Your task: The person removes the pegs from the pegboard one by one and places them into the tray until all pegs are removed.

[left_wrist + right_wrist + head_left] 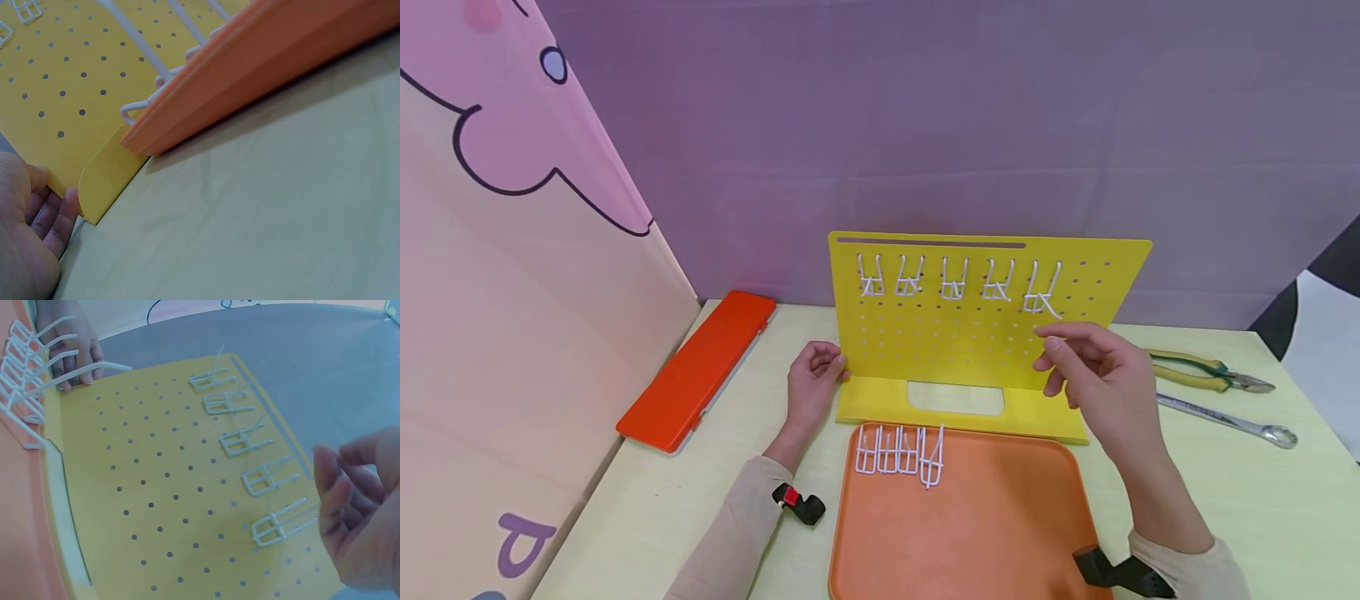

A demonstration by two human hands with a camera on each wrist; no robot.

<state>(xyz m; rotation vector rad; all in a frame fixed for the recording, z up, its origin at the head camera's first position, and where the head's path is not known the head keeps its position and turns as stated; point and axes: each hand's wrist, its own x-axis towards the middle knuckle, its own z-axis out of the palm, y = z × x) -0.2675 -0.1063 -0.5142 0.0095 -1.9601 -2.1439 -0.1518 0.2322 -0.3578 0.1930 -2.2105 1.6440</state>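
A yellow pegboard [940, 342] stands upright on its folded base, with several white wire hooks [953, 279] in a row along its upper part. My left hand [814, 379] holds the board's lower left edge between thumb and fingers; the left wrist view shows that hand [28, 219] at the corner by the base. Just in front of the board's right side, below the rightmost mounted hook [269, 530], is my right hand [1097, 375], fingers loosely bent and nothing in them. More white hooks [898, 450] lie side by side at the orange tray's far left corner.
The orange tray [962, 525] lies directly before the pegboard base. To the left is a red flat case [700, 367]. Pliers with yellow-green handles [1195, 375] and a metal wrench [1232, 421] lie at the right. A purple cloth wall [925, 125] rises behind the table.
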